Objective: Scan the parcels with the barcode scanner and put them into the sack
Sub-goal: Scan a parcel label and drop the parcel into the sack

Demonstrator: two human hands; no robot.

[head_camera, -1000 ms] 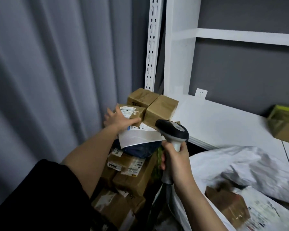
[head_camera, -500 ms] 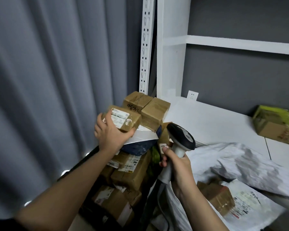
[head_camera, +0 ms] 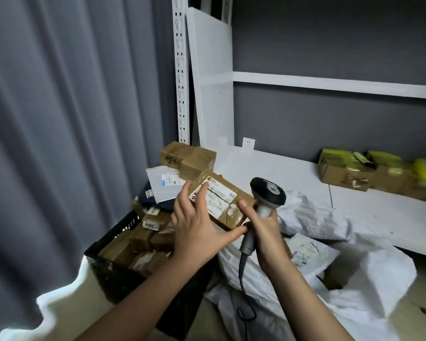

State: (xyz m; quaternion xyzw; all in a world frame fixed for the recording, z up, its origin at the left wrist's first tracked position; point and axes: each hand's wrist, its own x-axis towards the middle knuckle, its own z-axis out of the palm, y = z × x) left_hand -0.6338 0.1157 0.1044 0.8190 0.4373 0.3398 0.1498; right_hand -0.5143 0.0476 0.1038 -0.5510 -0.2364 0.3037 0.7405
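My left hand (head_camera: pixel 197 222) grips a small brown cardboard parcel (head_camera: pixel 228 200) with a white shipping label facing up, held in front of me between the crate and the sack. My right hand (head_camera: pixel 263 222) holds the handle of the black and grey barcode scanner (head_camera: pixel 268 195), whose head sits just right of the parcel; the right thumb touches the parcel's edge. The scanner's cable hangs down below. The white sack (head_camera: pixel 330 242) lies open to the right with a labelled white mailer (head_camera: pixel 305 249) inside it.
A black crate (head_camera: pixel 113 274) at lower left is heaped with brown boxes (head_camera: pixel 187 156) and a white mailer (head_camera: pixel 162 180). A white shelf (head_camera: pixel 354 200) runs behind the sack, carrying yellow-green cartons (head_camera: pixel 354 168) at far right. Grey curtain hangs on the left.
My left hand lifted the small parcel off the pile and carried it right, toward the scanner. The right hand with the scanner rose slightly and now meets the parcel.
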